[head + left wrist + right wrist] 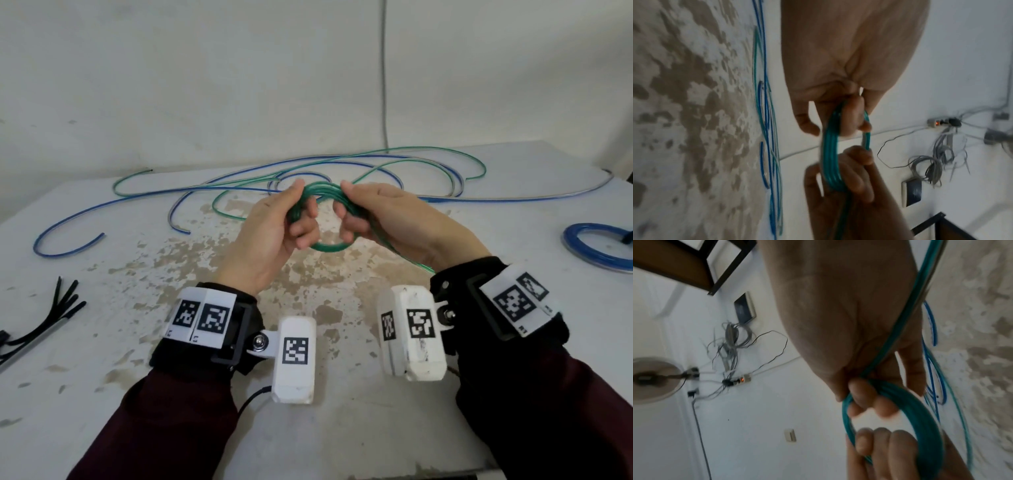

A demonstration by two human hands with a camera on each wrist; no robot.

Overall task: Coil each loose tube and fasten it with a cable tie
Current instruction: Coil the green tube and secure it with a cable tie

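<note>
A small coil of green tube [328, 246] hangs above the table between both hands. My left hand [274, 229] grips its left side with thumb on top and fingers curled through the loop. My right hand [380, 216] grips the right side the same way. A loose green strand [400, 251] runs back under my right palm towards the wrist. The left wrist view shows the bundled green coil [830, 155] between my left hand [838, 104] and right hand [849, 175]. In the right wrist view the coil [920, 421] arcs from the right hand [865, 395] to the left hand [879, 449].
Long loose green tube [445, 159] and blue tube [85, 222] sprawl over the worn white table [308, 428] behind the hands. A tied blue coil [596, 243] lies at the right edge. Black cable ties [51, 315] lie at the left edge. A wall rises behind.
</note>
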